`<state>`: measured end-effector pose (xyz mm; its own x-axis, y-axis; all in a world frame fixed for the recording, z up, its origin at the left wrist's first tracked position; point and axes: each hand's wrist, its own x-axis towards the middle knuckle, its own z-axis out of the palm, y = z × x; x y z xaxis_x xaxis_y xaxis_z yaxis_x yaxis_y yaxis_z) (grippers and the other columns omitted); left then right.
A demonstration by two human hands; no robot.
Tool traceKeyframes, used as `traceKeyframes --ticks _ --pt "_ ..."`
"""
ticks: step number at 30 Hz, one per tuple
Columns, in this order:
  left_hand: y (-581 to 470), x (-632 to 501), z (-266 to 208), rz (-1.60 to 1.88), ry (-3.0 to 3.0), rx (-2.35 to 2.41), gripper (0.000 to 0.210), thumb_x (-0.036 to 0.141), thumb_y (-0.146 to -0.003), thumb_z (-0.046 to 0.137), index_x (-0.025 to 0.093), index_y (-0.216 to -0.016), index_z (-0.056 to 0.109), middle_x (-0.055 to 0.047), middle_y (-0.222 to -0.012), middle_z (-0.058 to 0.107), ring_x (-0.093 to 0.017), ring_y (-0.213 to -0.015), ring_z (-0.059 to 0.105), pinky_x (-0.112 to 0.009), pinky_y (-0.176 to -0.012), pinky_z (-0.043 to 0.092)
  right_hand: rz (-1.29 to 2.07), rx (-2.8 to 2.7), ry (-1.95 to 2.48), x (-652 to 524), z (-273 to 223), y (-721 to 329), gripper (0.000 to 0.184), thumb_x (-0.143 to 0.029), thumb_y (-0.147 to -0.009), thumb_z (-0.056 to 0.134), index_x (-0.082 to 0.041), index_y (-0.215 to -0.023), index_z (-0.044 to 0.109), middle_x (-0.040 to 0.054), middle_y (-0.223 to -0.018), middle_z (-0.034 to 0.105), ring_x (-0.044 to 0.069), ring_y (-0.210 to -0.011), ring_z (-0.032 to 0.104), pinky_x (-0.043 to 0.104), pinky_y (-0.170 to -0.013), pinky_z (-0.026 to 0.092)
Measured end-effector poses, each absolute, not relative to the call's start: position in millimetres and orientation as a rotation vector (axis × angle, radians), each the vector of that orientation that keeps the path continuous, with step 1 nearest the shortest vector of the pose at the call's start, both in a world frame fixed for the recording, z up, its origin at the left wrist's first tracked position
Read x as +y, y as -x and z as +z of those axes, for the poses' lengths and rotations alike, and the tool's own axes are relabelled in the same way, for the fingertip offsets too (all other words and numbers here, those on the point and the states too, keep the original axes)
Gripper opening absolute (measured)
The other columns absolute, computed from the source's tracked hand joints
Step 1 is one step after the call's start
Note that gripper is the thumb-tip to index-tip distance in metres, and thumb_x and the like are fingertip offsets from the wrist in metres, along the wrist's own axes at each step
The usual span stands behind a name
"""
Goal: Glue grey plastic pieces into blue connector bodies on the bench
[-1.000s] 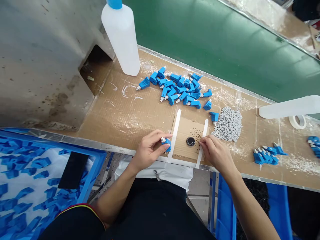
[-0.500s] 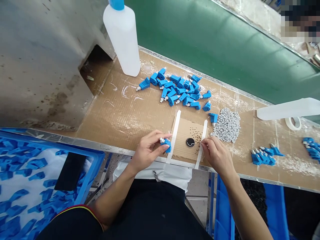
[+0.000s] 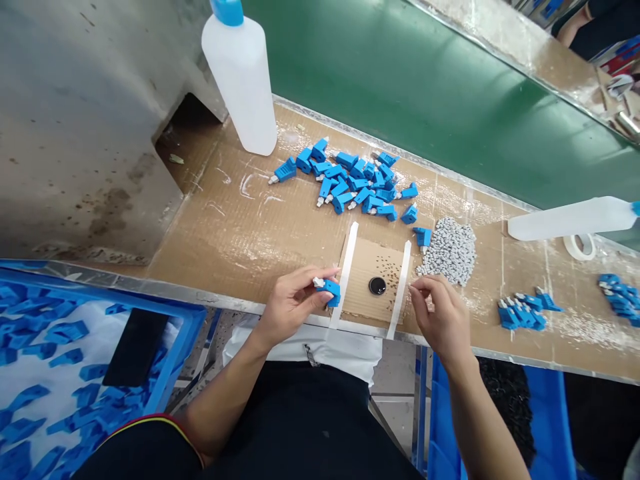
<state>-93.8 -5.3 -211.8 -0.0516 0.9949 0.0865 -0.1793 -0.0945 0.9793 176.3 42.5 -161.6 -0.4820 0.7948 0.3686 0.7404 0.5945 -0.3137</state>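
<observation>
My left hand [image 3: 295, 300] pinches a blue plastic part [image 3: 330, 291] with a small white-grey piece at its end, above the bench's front edge. To the right, my right hand [image 3: 440, 310] has thumb and forefinger pressed together beside a white tape strip [image 3: 399, 287]; anything between the fingertips is too small to make out. Between the hands lies a cardboard square [image 3: 357, 287] carrying a small round black dish [image 3: 377, 286] and scattered tiny dark bits [image 3: 389, 268]. Just beyond my right hand is a heap of small grey pieces [image 3: 449, 250].
Many blue parts [image 3: 357, 177] are piled behind the cardboard, with another group [image 3: 523, 310] at right. A white bottle [image 3: 243, 87] stands at left; another bottle [image 3: 570, 219] lies near a tape roll [image 3: 580, 247]. A blue bin [image 3: 197, 320] sits lower left. A co-worker's arm [image 3: 573, 27] shows top right.
My right hand has drawn back slightly to the right, away from the tape strip and dark bits. My left hand still holds the blue part, turned a little. The whole view has shifted slightly.
</observation>
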Motion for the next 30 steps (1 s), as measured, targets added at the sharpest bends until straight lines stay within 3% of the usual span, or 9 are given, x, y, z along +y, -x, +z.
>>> traceKeyframes --ticks 8,14,30 --pt "92 -11 -217 1.323 -1.006 1.005 0.032 0.043 -0.081 0.087 0.017 -0.098 0.079 -0.007 -0.086 0.077 -0.015 -0.071 0.070 -0.025 -0.065 0.060 0.818 -1.793 1.220 -5 -153 -94 0.012 -0.013 -0.100 0.058 -0.024 -0.094 0.059 0.0019 -0.089 0.067 0.016 -0.082 0.067 0.027 -0.068 0.054" --pt "92 -9 -220 1.406 -1.083 0.937 0.027 0.043 -0.085 0.084 0.020 -0.096 0.075 -0.003 -0.083 0.071 -0.012 -0.070 0.064 -0.021 -0.065 0.053 0.785 -1.812 1.125 -2 -163 -63 0.015 -0.009 -0.098 0.059 -0.024 -0.095 0.060 0.0025 -0.091 0.068 0.016 -0.084 0.068 0.027 -0.069 0.056" --pt "91 -7 -219 1.396 -1.255 0.958 0.023 0.042 -0.090 0.079 0.021 -0.097 0.075 -0.002 -0.081 0.071 -0.014 -0.073 0.065 -0.023 -0.064 0.052 0.734 -1.932 1.191 2 -165 -67 0.014 -0.013 -0.101 0.056 -0.024 -0.093 0.059 0.0033 -0.089 0.068 0.018 -0.081 0.067 0.031 -0.070 0.056"
